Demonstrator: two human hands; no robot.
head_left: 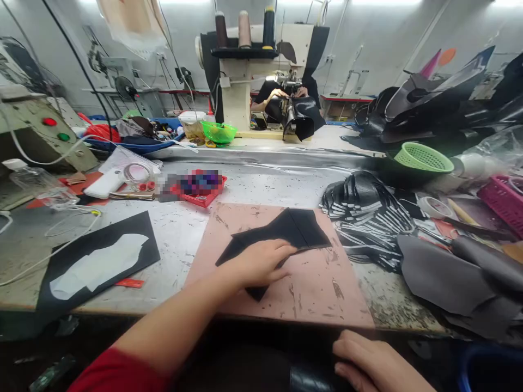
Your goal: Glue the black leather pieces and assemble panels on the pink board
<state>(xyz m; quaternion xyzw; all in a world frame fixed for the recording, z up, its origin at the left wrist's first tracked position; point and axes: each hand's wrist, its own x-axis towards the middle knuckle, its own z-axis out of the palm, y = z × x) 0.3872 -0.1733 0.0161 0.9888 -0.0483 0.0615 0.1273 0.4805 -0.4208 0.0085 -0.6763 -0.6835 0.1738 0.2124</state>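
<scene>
The left hand (265, 262) lies loosely over a black piece (284, 226), fingers extended, unclenched; the piece is on a pink mat (314, 291) on the table (177, 245). The right hand (363, 359) is below the near edge, fingers curled; whether it holds anything, I cannot tell.

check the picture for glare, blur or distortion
In the head view, ceiling lights are blown out; the red tray is partly pixelated; the purple basket looks stretched near the edge; dark shadow lies under the table; the left hand is fairly clear.
</scene>
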